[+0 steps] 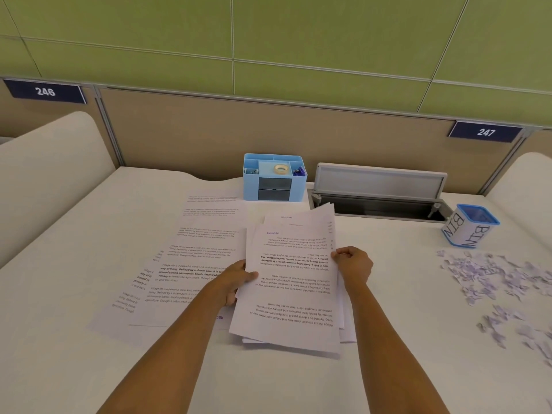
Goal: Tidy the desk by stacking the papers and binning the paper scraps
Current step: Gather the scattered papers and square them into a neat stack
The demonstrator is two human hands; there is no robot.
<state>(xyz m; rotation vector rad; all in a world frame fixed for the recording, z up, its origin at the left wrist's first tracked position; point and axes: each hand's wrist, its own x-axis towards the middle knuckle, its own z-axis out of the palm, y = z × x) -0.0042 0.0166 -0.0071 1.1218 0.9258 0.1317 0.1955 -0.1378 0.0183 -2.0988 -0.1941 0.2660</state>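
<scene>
1. Now, at the left, several printed sheets (206, 249) are seen lying flat and overlapping on the desk (74, 339), not yet gathered. Being thin and limp, they are judged easiest to lift by an edge rather than pinched at the middle.
2. The left hand (239, 279) is closed on the left edge of the stack of papers (295, 279), with the thumb laid on top and the fingers tucked beneath.
3. The stack is held between both hands at the middle of the desk, in front of the blue organiser (273, 177). Its sheets are fanned unevenly at the far end. It is judged light, floppy and slippery sheet against sheet, so it is best gripped at both long edges and squared by tapping.
4. The right hand (354, 262) is curled round the stack's right edge.
5. The bin (470, 225) is set upright at the far right, well apart from the stack.
6. The paper scraps (501, 282) are strewn beside the bin. Tiny and feather-light, they are probably better swept together and scooped than picked up singly.
</scene>
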